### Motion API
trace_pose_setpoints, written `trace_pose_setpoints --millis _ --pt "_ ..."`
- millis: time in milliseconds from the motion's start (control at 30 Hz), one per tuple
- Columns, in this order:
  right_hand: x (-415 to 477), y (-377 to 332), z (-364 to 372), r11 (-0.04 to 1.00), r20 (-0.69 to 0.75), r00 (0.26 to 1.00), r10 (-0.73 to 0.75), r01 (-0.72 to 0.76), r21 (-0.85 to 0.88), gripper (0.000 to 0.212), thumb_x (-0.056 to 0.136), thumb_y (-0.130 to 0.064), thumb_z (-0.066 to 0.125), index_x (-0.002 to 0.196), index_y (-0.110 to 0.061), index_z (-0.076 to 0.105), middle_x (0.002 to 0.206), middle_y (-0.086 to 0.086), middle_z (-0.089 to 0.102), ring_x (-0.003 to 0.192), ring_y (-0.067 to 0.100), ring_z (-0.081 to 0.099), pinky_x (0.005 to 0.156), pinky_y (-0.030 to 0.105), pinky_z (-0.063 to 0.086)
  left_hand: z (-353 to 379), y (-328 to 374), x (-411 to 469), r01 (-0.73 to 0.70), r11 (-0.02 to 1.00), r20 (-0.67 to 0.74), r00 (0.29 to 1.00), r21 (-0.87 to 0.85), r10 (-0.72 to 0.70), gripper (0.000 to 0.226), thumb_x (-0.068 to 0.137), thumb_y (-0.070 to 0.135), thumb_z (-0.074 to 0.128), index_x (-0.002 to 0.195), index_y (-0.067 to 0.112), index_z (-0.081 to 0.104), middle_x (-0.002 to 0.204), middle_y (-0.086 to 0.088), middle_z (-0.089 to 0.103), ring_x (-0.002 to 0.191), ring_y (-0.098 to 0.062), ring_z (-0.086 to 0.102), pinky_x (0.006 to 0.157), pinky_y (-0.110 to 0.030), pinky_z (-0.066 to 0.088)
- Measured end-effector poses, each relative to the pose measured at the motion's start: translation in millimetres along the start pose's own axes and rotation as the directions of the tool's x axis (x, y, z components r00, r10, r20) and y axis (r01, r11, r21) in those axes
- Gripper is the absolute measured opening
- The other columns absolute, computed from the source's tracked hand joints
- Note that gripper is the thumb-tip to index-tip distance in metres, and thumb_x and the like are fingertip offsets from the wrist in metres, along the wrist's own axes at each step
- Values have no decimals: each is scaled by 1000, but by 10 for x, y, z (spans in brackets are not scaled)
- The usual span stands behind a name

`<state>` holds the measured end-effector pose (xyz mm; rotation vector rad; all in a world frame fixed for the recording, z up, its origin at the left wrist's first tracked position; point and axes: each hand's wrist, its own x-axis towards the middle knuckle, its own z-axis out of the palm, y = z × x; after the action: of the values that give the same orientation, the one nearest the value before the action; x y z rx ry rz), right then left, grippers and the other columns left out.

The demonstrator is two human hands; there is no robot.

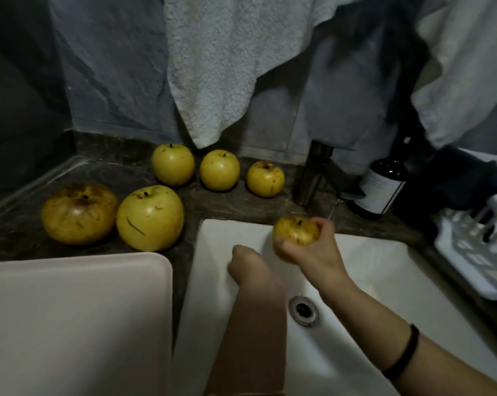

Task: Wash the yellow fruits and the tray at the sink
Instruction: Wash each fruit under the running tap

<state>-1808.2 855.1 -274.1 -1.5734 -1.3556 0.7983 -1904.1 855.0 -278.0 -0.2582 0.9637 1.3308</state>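
Fingers (pixel 323 224) of the right hand (pixel 313 252) curl round a fruit (pixel 296 230) over the sink (pixel 370 267), near the tap (pixel 316 172). The left hand (pixel 246 261) hangs beside it, fingers hidden. On the table (pixel 213 204), far left, sit five fruits (pixel 150 218); the tray (pixel 70 310) lies near left.

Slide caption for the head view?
Right hand holds a yellow fruit over the white sink; five more fruits sit on the counter behind the tray.

We see three small round yellow fruits (pixel 219 170) in a row at the back of the dark worktop (pixel 104 172), with two bigger yellow fruits (pixel 149 218) before them, the leftmost browned. Our right hand (pixel 316 250) grips a sixth speckled fruit (pixel 296 230) over the white sink (pixel 370 261). The pale rounded tray (pixel 70 324) lies beside it.
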Motion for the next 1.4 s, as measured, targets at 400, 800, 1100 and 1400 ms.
trace_pose_setpoints --millis 400,800,1100,1400 --pt "206 306 -460 996 -87 996 13 -20 -83 74 65 -28 84 123 -29 39 109 -6 53 106 21 56 95 44 47 -22 -143 -139 -127 928 145 986 350 80 40 101 26 33 132 7 50 134 -16 55 124 -30 51 110 -41 33" --pt "228 246 -389 1000 -69 997 -27 26 -13 87 66 -33 84 137 -27 32 132 -2 49 119 18 50 99 39 45 427 -312 -294 -65 867 173 985 494 -25 27 97 36 46 105 12 55 130 -18 51 123 -37 48 107 -48 35" --pt "258 291 -367 1000 -93 996 2 0 22 86 63 -37 83 133 -32 33 125 -5 54 110 16 56 94 40 50 474 -531 -69 -51 873 346 928 486 -139 50 87 50 59 124 16 57 113 -13 68 98 -29 67 70 -39 56" --pt "220 265 -433 997 -35 997 -61 60 -52 78 77 -32 76 140 -31 30 136 -7 45 119 15 50 95 29 44 464 -548 -63 -297 754 389 919 585 60 46 86 40 65 127 24 51 109 -9 66 90 -23 67 57 -30 57"
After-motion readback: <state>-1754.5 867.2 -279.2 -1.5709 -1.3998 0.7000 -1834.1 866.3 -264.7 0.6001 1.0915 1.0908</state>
